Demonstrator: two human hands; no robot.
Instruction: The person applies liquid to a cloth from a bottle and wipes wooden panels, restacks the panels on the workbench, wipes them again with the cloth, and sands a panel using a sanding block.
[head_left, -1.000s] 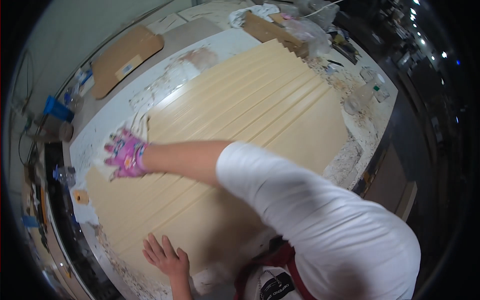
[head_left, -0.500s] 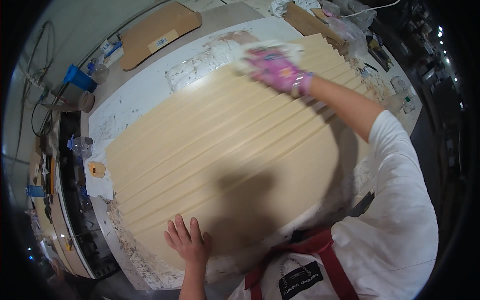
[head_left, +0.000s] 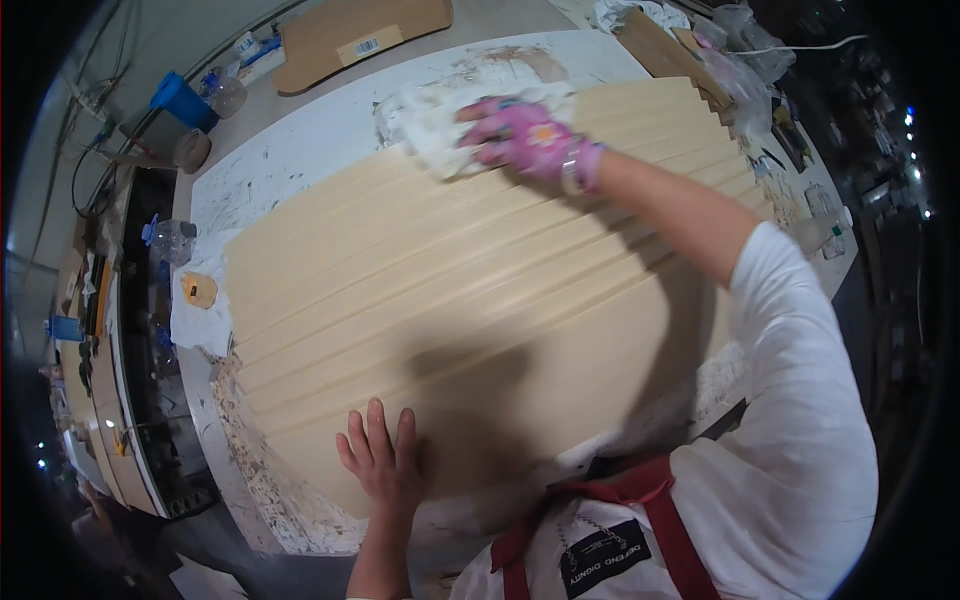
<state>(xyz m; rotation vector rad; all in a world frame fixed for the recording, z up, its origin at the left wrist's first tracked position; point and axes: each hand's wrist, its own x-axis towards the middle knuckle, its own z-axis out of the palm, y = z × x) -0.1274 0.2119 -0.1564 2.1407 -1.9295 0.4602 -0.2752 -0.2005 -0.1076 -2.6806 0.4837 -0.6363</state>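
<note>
Your right hand (head_left: 530,140), in a pink glove, is pressed down on a crumpled white rag (head_left: 440,125), fingers curled over it at the far edge of the panel (head_left: 480,300). Your left hand (head_left: 385,465) is bare and lies flat with fingers spread on the near edge, bracing the work. That pale wooden panel, with long parallel ridges running across it, covers most of the paint-spattered white table (head_left: 300,150). Judging from this, you are mid-wipe, rubbing the rag along the far strips while the near ones wait. A good next pass would follow the ridge lines rather than cross them, with the left palm kept firm so the panel does not slide. At the table's left end sits a small tan block (head_left: 200,290) on a white cloth (head_left: 200,325), and a clear bottle (head_left: 170,238) stands just beyond it, well away from your reach.
</note>
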